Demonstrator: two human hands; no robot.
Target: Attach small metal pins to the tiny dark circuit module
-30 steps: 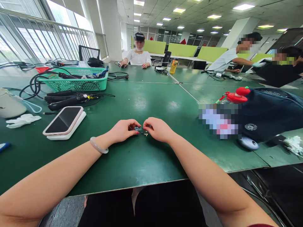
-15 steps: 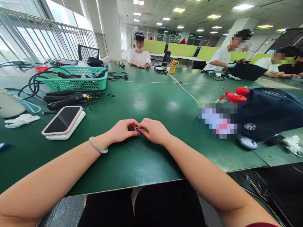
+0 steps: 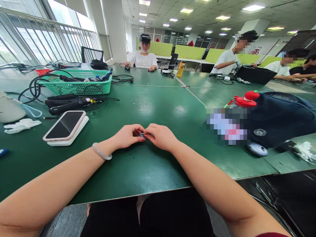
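A small circuit board (image 3: 142, 134) shows between my hands, just above or on the green table (image 3: 138, 174); most of it is covered by fingers. My left hand (image 3: 128, 135) grips its edge between thumb and fingers from the left. From the right, my right hand (image 3: 160, 136) meets it with thumb and index finger pinched together at the board's right side. Whatever lies in that pinch is too small and too covered to name. My fingertips from both hands almost touch.
A phone (image 3: 65, 126) on a white box lies left of my hands. Behind it are black rod-like tools (image 3: 66, 105) and a green basket (image 3: 76, 84) with cables. On the right are a mouse (image 3: 257, 149) and dark bag (image 3: 283, 115). Other people sit at the far side.
My right hand has moved left from beside small metal parts to the board, now covering them. My left hand has stayed in place. Across the table, people have shifted their arms.
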